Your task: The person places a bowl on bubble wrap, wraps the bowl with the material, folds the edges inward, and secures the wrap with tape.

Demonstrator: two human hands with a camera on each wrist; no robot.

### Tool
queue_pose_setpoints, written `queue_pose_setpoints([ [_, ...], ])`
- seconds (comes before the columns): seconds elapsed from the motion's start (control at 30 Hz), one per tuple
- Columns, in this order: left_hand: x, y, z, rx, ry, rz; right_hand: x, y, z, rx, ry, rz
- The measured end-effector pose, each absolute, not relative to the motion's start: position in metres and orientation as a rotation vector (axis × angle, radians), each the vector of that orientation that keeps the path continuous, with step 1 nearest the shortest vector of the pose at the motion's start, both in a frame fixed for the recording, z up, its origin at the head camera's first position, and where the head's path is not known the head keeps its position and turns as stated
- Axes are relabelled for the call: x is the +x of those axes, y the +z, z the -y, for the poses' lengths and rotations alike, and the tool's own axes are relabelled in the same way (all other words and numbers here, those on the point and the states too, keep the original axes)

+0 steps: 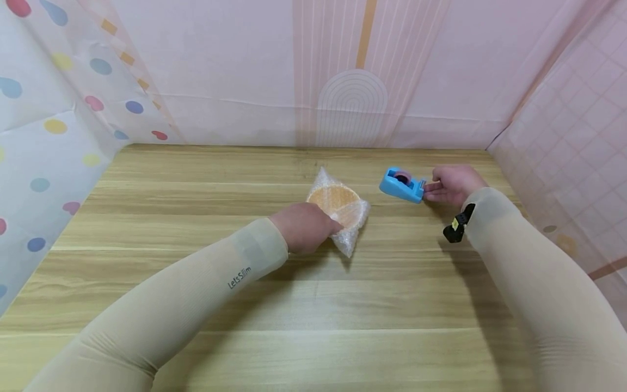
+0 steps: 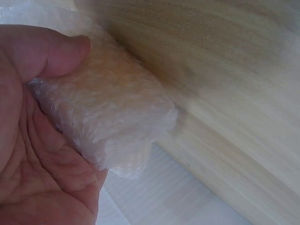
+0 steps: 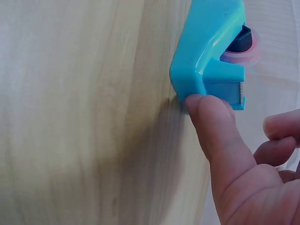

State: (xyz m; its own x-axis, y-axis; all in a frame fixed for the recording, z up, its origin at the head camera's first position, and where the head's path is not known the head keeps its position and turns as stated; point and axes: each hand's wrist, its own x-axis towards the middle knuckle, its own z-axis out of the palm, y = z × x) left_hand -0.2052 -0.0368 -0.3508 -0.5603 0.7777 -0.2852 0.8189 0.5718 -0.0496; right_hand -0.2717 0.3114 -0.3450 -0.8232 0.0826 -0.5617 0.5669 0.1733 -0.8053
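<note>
A round, orange, bowl-like object in bubble wrap [image 1: 334, 197] lies near the middle of the table, with pointed wrap corners sticking out. My left hand [image 1: 305, 227] grips its near left side. In the left wrist view the thumb lies over the bubble wrap [image 2: 110, 98], with the palm along its edge. To the right, a blue tape dispenser [image 1: 399, 188] carries a pinkish tape roll [image 1: 403, 177]. Straight fingers [image 3: 218, 126] of my right hand [image 1: 458, 185] touch its cutter end, close to the toothed blade [image 3: 241, 93]. The thumb stands apart from the dispenser.
The wood-grain table [image 1: 196, 185] meets a pale patterned curtain [image 1: 235, 76] at its back edge. More patterned sheeting hangs on both sides. A black device [image 1: 455, 226] is strapped to my right wrist.
</note>
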Motion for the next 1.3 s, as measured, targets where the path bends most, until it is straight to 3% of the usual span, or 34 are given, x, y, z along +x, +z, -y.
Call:
queue_pose_setpoints([
  [0.6, -0.207, -0.350, 0.037, 1.326, -0.249, -2.567, -0.262, -0.344, -0.323, 0.510, -1.526, -2.152],
  [1.3, -0.206, -0.351, 0.036, 1.315, -0.236, -2.573, -0.260, -0.361, -0.312, 0.573, -1.674, -2.134],
])
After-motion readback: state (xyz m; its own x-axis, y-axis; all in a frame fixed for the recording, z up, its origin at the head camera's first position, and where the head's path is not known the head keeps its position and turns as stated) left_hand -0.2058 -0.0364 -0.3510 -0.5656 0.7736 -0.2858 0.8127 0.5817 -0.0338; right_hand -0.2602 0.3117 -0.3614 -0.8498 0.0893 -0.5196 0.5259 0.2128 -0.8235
